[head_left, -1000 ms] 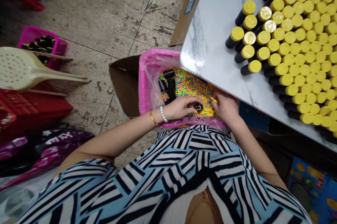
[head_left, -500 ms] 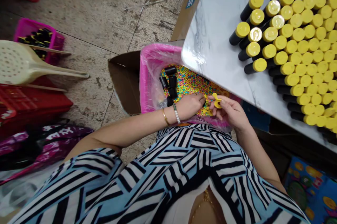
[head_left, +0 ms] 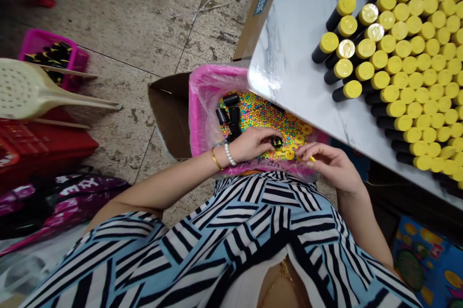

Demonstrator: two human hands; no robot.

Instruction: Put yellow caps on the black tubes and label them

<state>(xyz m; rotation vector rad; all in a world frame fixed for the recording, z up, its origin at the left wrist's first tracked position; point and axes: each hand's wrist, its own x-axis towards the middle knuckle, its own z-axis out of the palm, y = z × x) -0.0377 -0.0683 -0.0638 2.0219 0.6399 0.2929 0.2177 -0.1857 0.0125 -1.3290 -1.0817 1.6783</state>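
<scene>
A pink basket point(head_left: 202, 105) lined with clear plastic sits below the table edge, holding small coloured candy beads point(head_left: 264, 115), a few black tubes point(head_left: 231, 110) and loose yellow caps point(head_left: 300, 136). My left hand point(head_left: 253, 144) rests over the beads, fingers closed around a black tube whose open mouth point(head_left: 277, 142) shows at the fingertips. My right hand point(head_left: 331, 165) is just to its right at the basket's near rim, pinching a yellow cap point(head_left: 311, 158) of which only a sliver shows.
A white marble-look table point(head_left: 300, 33) carries several rows of black tubes with yellow caps point(head_left: 408, 57). A cardboard box point(head_left: 170, 110) surrounds the basket. On the floor at left are a cream strainer point(head_left: 32, 91), a red crate point(head_left: 39, 146) and another pink basket point(head_left: 54, 57).
My right hand lifted a yellow cap out of the basket, then drew back toward me. My left hand stayed over the beads and now shows the tube's open end.
</scene>
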